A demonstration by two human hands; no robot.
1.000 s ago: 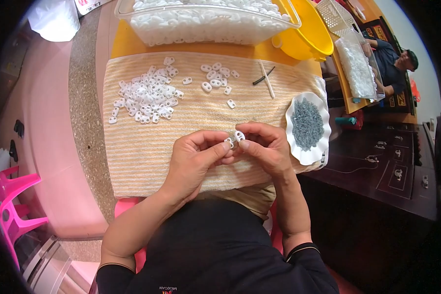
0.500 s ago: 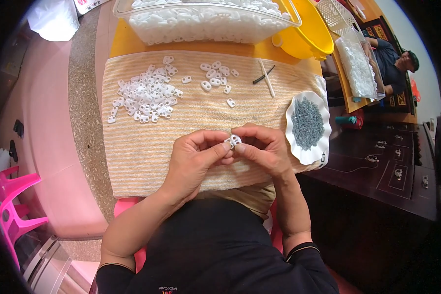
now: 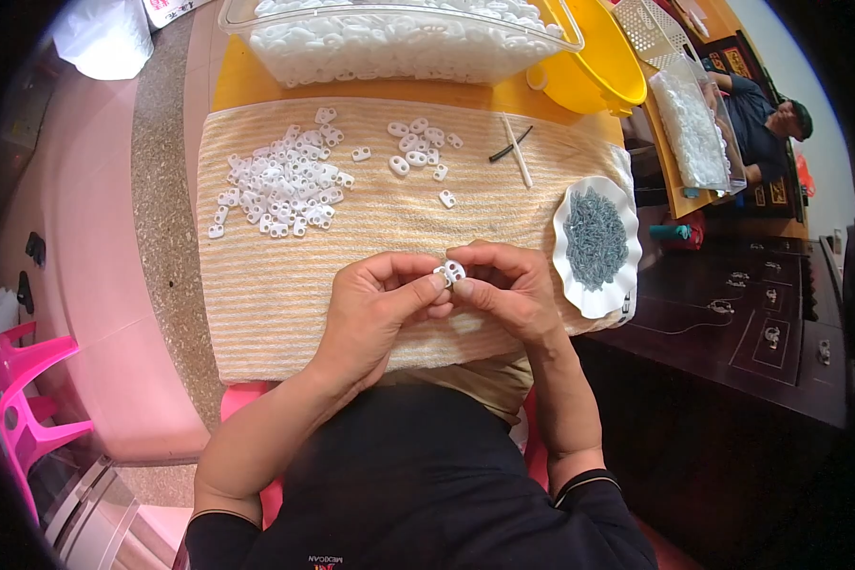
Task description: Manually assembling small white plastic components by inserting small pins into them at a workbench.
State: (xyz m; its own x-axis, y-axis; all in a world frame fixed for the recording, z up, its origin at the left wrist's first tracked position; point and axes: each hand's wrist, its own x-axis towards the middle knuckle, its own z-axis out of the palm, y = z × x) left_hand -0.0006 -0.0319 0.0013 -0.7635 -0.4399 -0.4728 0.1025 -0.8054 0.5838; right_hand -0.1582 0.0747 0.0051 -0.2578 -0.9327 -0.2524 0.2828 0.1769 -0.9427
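Your left hand [image 3: 375, 293] pinches a small white piece [image 3: 442, 275] between thumb and fingertips, so the piece sits at the very tip of that hand, on the side facing your other one. Your right hand [image 3: 506, 290] grips a rounded white clip [image 3: 457, 271] with two holes, thumb below and forefinger above, at the tip nearest your left hand. The two parts overlap in view in the narrow space between your fingertips; you cannot tell from here whether they are joined, as your fingers hide much of both

Both your hands are over the near part of a striped towel [image 3: 275, 304], which covers much of the yellow bench [image 3: 230, 81]. Beyond your left hand, toward the upper left, a heap of white pieces [image 3: 285, 180] spreads on the cloth. Straight ahead of your fingertips is a single piece [image 3: 446, 199], with a small cluster [image 3: 415, 147] farther off. A white stick [image 3: 522, 166] and a black stick [image 3: 499, 156] cross ahead and to the right. Just beside your right hand, on its outer side, stands a wavy-edged white dish [image 3: 594, 306] of slim grey parts [image 3: 597, 237]. At the far side are a clear tub [image 3: 475, 68] filled with white pieces and a yellow basin [image 3: 613, 71]
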